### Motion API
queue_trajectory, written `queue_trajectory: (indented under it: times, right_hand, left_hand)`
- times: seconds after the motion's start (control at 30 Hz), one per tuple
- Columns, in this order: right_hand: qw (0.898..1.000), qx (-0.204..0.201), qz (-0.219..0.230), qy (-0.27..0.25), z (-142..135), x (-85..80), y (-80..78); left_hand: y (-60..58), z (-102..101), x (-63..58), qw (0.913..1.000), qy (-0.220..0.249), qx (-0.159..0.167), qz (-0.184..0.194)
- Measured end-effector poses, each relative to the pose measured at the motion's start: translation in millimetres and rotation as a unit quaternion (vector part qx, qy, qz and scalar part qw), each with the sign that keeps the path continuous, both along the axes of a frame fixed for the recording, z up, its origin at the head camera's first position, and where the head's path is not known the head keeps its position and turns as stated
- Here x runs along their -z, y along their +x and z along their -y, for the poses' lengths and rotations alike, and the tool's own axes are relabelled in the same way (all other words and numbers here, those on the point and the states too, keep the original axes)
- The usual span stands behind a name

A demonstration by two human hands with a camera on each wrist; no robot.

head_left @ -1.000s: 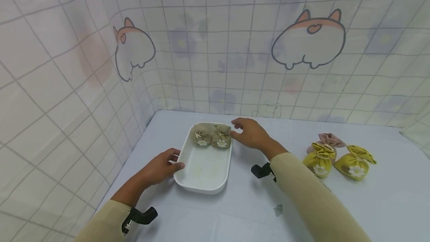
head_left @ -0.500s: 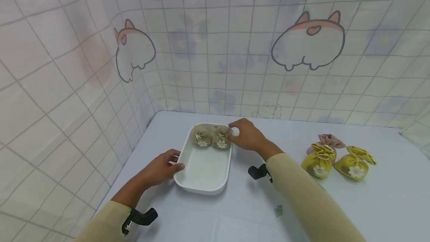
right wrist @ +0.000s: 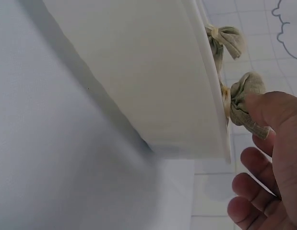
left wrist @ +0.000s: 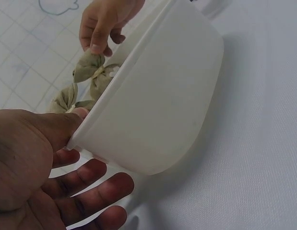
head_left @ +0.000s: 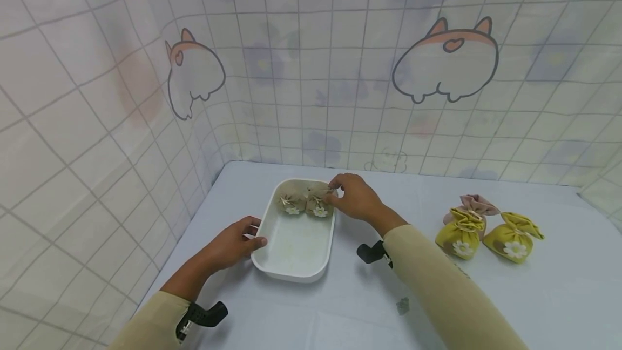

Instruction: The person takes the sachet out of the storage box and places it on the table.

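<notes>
Two greenish-beige drawstring pouches with white flowers sit side by side at the far end of a white plastic tray (head_left: 291, 250). My right hand (head_left: 357, 197) pinches the gathered top of the right pouch (right wrist: 249, 98) between thumb and forefinger, the other fingers loosely bent. The left pouch (head_left: 290, 203) is untouched, its tied neck showing above the rim in the right wrist view. My left hand (head_left: 234, 244) grips the tray's left rim, thumb over the edge and forefinger beneath it; its other fingers spread beside the wall in the left wrist view.
To the right on the white-covered table (head_left: 359, 307) stand two yellow pouches, a front one (head_left: 459, 235) and a right one (head_left: 515, 236), with a pink pouch (head_left: 478, 205) behind. A patterned curtain (head_left: 311, 80) hangs behind and along the left side.
My right hand has come slightly left and taken the right pouch's top, which now looks pulled up. The left hand and tray stay in place.
</notes>
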State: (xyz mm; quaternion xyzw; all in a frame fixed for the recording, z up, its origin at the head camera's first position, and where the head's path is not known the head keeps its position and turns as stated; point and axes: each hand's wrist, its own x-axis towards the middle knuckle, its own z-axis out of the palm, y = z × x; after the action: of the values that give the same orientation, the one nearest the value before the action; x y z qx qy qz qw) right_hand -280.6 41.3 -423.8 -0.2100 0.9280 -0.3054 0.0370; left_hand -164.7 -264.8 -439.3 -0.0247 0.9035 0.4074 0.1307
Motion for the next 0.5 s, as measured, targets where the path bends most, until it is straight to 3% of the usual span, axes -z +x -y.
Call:
queue_trajectory:
  times: [0.5]
  right_hand:
    - [1.000, -0.004, -0.009, -0.018, 4.9, -3.5, 5.4]
  left_hand:
    - [0.6, -0.7, -1.4, 1.0000, -0.001, -0.003, 0.003]
